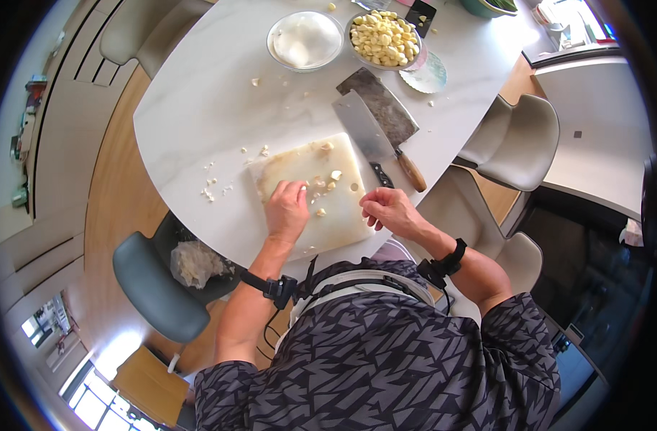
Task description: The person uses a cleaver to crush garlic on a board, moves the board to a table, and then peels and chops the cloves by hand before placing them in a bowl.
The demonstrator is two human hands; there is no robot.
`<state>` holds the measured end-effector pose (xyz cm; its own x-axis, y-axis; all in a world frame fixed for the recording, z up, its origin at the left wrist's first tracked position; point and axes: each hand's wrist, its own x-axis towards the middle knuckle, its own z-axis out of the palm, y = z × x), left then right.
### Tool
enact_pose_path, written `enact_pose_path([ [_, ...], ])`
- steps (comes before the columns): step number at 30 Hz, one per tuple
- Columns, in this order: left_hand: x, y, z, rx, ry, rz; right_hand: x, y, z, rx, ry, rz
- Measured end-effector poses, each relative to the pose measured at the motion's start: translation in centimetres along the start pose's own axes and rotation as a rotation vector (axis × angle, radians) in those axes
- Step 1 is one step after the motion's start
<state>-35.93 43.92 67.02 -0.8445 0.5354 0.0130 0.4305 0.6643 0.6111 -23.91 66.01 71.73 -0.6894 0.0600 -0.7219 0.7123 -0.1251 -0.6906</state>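
Observation:
My left hand (288, 211) is over the left part of a pale cutting board (342, 229), its fingers curled around a small whitish piece, likely garlic, at the fingertips. My right hand (390, 211) hovers at the board's right edge with thumb and fingertips close together; whether anything is between them I cannot tell. Between the hands, garlic cloves (336, 175) and bits of skin lie on the board. Beyond its right corner rest a cleaver with a black handle (364, 126) and a darker cleaver with a wooden handle (379, 99).
A steel bowl heaped with peeled garlic cloves (385, 40) stands at the far side, beside a clear bowl (305, 41). Garlic scraps (209, 194) lie left of the board. A scalloped mat (425, 73) and a phone (420, 17) are at the back. A bag (195, 263) sits on a chair (158, 288).

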Motion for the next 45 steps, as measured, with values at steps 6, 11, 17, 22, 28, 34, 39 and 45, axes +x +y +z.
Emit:
enact_pose_path([
  [6, -0.6, 0.6, -0.7, -0.312, -0.030, -0.356, 0.5, 0.1, 0.7, -0.017, 0.013, -0.014],
  [11, -1.9, 0.7, -1.7, -0.060, -0.136, -0.295, 1.4, 2.3, 0.7, -0.194, 0.045, -0.151],
  [17, -3.1, 1.3, -1.9, -0.123, -0.064, -0.139, 1.0, 2.3, -0.4, -0.246, 0.226, -0.253],
  [22, -3.5, 2.5, 0.0, -0.041, -0.109, 0.050, 1.0, 2.4, 0.3, -0.292, 0.192, -0.285],
  [28, -3.5, 1.7, 0.9, -0.221, -0.102, -0.113, 1.6, 2.9, 1.9, -0.218, 0.081, -0.246],
  [34, -4.2, 1.2, 0.4, -0.477, -0.120, -0.387, 1.2, 1.6, 0.8, -0.481, 0.367, -0.477],
  [39, -4.8, 0.7, 0.9, -0.649, -0.096, -0.436, 2.2, 1.3, -2.2, -0.924, 0.657, -0.600],
  [45, -5.1, 1.1, 0.6, -0.614, -0.051, -0.378, 4.0, 1.5, -2.2, -0.917, 0.466, -0.431],
])
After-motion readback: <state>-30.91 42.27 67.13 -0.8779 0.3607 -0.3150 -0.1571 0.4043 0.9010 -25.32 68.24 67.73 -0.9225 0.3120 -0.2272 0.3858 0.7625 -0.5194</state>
